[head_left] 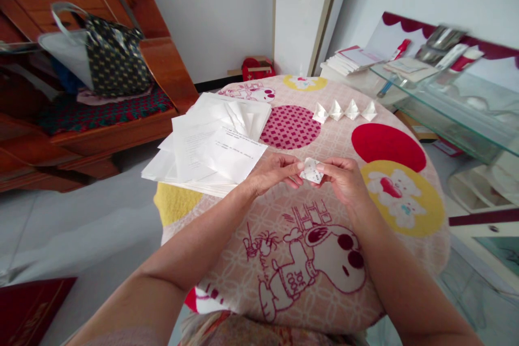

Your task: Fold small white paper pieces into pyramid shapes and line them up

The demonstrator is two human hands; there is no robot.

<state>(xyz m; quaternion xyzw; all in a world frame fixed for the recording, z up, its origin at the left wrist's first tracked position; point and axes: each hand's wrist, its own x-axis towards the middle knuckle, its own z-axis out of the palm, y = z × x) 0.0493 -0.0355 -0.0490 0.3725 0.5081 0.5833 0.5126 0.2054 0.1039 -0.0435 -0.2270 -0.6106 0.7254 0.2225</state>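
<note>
On the left, a black-and-gold patterned bag (117, 57) sits on a reddish-brown carved wooden seat (101, 138). To the right of it is the round surface (275, 205), covered by a pink cloth with cartoon figures and coloured ovals. Towards its left side lies a loose, fanned pile of white paper sheets (190, 140), some with printed lines, untouched by either hand.

Just right of the pile, the left hand (279, 172) has its grip closed, thumb over fingers, on the left edge of a small, folded white paper piece with dark print (312, 172). That piece is held up over the surface, between the two hands. The right hand (340, 174) pinches its opposite edge, the grip likewise closed. The step in hand seems to be creasing or shaping this piece; from here the move calls for light, even thumb pressure and aligned edges, since a hard pull could tear thin paper.

Beyond the right hand, four small, pointed white folded-paper shapes (344, 111) stand in a row, apparently finished. Farthest right, well apart from the hands, is a clear glass shelf (458, 105) carrying assorted items.
</note>
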